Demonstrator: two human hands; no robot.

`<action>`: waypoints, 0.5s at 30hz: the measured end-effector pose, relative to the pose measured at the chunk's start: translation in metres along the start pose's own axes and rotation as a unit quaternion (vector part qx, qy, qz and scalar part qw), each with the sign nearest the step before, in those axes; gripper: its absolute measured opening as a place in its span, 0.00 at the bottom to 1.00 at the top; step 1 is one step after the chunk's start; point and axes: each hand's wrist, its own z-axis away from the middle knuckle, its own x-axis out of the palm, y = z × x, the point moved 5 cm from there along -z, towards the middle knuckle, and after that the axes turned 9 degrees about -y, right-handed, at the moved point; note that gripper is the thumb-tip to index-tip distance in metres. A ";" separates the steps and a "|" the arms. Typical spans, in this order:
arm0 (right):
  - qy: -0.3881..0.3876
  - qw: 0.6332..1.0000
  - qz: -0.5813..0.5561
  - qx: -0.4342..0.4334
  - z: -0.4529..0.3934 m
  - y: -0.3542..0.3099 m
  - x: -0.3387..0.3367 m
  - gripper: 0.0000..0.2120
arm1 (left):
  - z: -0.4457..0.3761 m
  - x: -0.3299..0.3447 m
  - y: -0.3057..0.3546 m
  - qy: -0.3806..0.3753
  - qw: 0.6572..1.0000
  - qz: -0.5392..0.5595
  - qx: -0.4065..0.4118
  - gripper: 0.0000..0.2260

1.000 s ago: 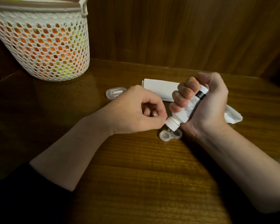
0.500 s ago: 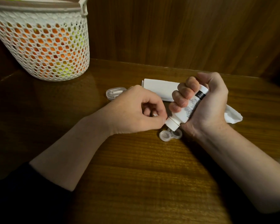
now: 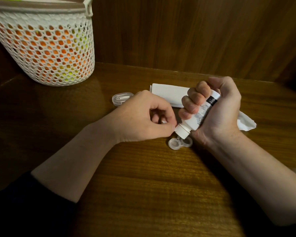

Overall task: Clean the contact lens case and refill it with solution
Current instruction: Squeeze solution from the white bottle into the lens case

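My right hand [image 3: 220, 113] grips a white solution bottle [image 3: 194, 119], tilted with its nozzle pointing down. The nozzle sits just above the clear contact lens case [image 3: 174, 144], whose two wells lie open on the wooden table [image 3: 143, 177]. My left hand [image 3: 142, 117] rests on the table left of the bottle. Its fingers are curled around a small white piece [image 3: 163, 121], mostly hidden, and its thumb tip touches the bottle's neck. Whether liquid is leaving the nozzle cannot be made out.
A folded white tissue [image 3: 167, 94] lies behind my hands, one crumpled end [image 3: 246, 123] showing to the right. A small clear box [image 3: 120, 98] sits at the back left. A white mesh basket [image 3: 46, 48] stands in the far left corner against the wooden wall.
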 end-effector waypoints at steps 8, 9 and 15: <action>-0.004 1.000 -0.012 0.012 -0.001 0.001 -0.003 0.19 | 0.000 0.000 -0.002 0.002 1.000 0.002 0.003 0.04; -0.001 1.000 -0.019 0.014 -0.002 0.002 -0.004 0.19 | 0.000 0.000 -0.002 0.003 1.000 0.002 0.004 0.04; 0.013 1.000 -0.022 0.011 -0.006 -0.006 -0.012 0.18 | -0.002 0.001 -0.003 0.016 1.000 -0.007 0.022 0.04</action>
